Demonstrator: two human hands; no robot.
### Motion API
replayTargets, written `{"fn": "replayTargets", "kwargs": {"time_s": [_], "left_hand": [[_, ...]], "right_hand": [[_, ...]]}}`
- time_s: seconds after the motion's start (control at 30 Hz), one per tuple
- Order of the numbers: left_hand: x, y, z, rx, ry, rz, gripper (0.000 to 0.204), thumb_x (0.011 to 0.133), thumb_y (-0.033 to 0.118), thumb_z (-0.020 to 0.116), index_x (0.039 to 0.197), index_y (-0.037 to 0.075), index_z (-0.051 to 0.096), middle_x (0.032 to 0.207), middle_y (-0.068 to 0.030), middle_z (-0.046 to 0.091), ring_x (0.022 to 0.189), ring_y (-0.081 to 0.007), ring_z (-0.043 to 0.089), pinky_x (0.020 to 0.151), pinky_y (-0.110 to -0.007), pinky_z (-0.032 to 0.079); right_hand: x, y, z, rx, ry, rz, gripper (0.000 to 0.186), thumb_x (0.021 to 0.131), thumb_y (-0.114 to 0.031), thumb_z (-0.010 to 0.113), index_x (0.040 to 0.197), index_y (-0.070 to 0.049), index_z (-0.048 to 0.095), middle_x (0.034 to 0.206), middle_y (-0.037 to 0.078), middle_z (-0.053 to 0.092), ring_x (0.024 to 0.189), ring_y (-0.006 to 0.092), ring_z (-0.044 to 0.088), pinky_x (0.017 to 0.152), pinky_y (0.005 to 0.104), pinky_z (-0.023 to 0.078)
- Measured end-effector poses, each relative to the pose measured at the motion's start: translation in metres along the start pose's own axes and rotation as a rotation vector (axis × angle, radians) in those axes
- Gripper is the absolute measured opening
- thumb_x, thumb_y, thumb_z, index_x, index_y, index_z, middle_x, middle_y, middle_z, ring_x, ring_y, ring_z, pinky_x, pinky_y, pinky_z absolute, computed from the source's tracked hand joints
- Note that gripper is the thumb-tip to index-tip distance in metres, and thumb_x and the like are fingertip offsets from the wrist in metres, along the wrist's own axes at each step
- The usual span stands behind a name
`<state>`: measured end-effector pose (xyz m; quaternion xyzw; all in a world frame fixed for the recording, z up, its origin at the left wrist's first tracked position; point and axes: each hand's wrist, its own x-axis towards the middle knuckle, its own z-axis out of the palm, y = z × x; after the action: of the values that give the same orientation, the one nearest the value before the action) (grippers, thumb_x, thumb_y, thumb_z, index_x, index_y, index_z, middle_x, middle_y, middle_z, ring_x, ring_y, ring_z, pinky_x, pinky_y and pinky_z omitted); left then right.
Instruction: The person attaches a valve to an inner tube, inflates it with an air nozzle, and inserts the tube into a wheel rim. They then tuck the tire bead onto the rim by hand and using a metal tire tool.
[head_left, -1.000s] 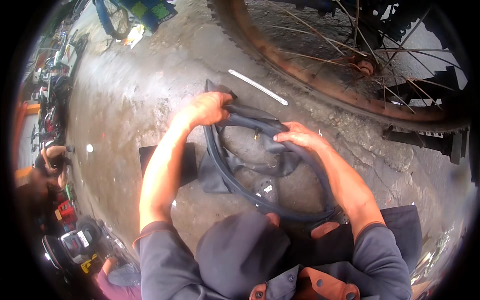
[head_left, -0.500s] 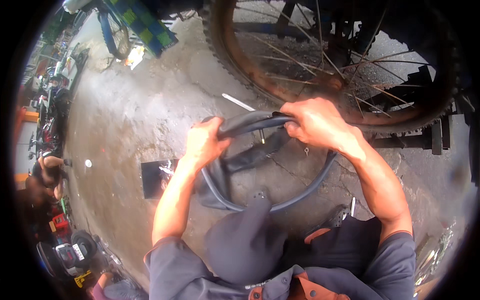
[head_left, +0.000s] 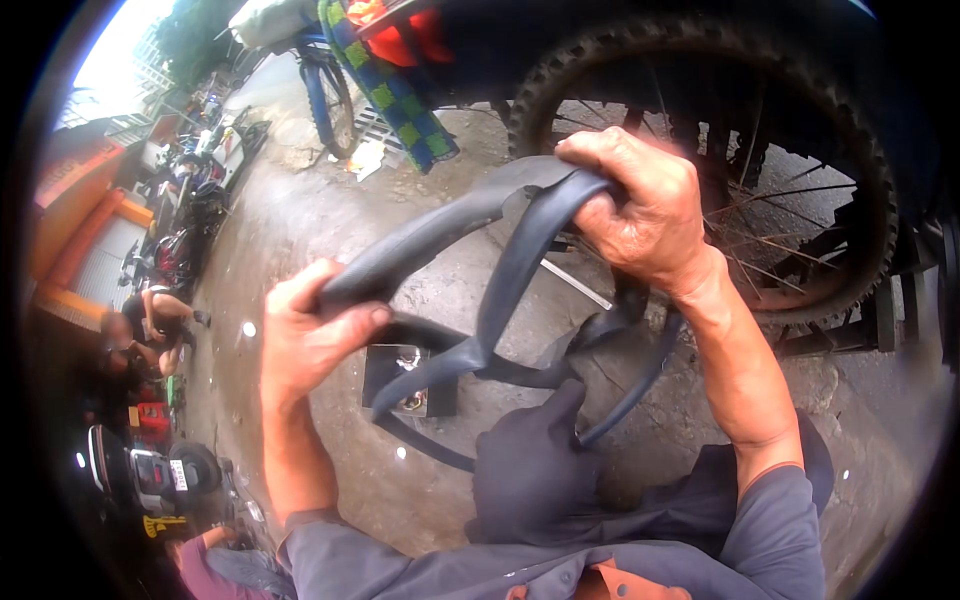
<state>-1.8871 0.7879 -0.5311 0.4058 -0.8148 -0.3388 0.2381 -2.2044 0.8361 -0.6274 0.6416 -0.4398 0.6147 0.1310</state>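
Note:
A black rubber inner tube (head_left: 428,240), twisted into crossing loops, is lifted over my lap. My left hand (head_left: 312,335) is closed round its upper band at the left, thumb across it. My right hand (head_left: 640,210) grips the top of the loops at the right, in front of a knobby bicycle tyre with a rusty spoked rim (head_left: 865,170). A silver flat bar (head_left: 580,285) lies on the ground behind the tube. A dark square object (head_left: 437,397) with a shiny patch lies below the loops, partly hidden by them.
A blue bicycle (head_left: 318,95) with green checked padding (head_left: 385,95) stands behind. At the left are parked motorbikes (head_left: 175,240), orange shutters, a crouching person (head_left: 160,325) and another in a purple shirt (head_left: 205,560). Stained concrete ground (head_left: 240,260) surrounds me.
Both hands have raised the tube, the left moving out to the left, the right up and across. The tube now hangs in crossed loops, and the view has tilted up to show more background.

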Motion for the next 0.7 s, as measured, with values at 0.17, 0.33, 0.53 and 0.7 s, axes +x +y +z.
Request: {"fn": "replayTargets", "kwargs": {"time_s": [0.17,0.33,0.53,0.7], "left_hand": [[-0.008,-0.03,0.024,-0.177,-0.304,-0.184,0.038,0.081,0.004,0.085,0.113,-0.003,0.067,0.095,-0.0011,0.069,0.086,-0.0092,0.064,0.077,-0.027,0.054],[-0.007,-0.034,0.046,-0.348,-0.411,-0.141,0.052,0.081,0.005,0.084,0.128,-0.002,0.063,0.109,-0.002,0.067,0.1,-0.0107,0.06,0.089,-0.03,0.051],[0.006,-0.039,0.071,-0.74,-0.587,0.251,0.076,0.071,0.03,0.09,0.129,-0.01,0.061,0.128,-0.0188,0.064,0.12,-0.0247,0.059,0.105,-0.038,0.044],[0.018,-0.038,0.109,-0.885,-0.563,-0.126,0.094,0.073,0.04,0.088,0.143,-0.005,0.045,0.126,-0.0143,0.064,0.118,-0.0227,0.061,0.102,-0.038,0.047]], "right_hand": [[0.008,-0.007,0.005,0.044,0.027,-0.021,0.03,0.069,-0.004,0.07,0.098,-0.004,0.07,0.087,0.011,0.07,0.074,0.0297,0.069,0.065,0.0357,0.057],[0.011,-0.011,0.007,0.039,0.005,-0.067,0.034,0.067,-0.001,0.07,0.101,-0.005,0.069,0.081,0.011,0.066,0.071,0.0288,0.066,0.062,0.0372,0.053],[0.007,-0.006,0.008,0.044,0.02,-0.07,0.036,0.068,0.001,0.069,0.103,-0.005,0.068,0.082,0.011,0.066,0.071,0.0284,0.064,0.064,0.0364,0.053],[-0.001,-0.001,0.008,0.032,0.028,-0.083,0.037,0.067,0.003,0.071,0.102,-0.006,0.067,0.08,0.009,0.065,0.07,0.0277,0.062,0.062,0.037,0.051]]}}
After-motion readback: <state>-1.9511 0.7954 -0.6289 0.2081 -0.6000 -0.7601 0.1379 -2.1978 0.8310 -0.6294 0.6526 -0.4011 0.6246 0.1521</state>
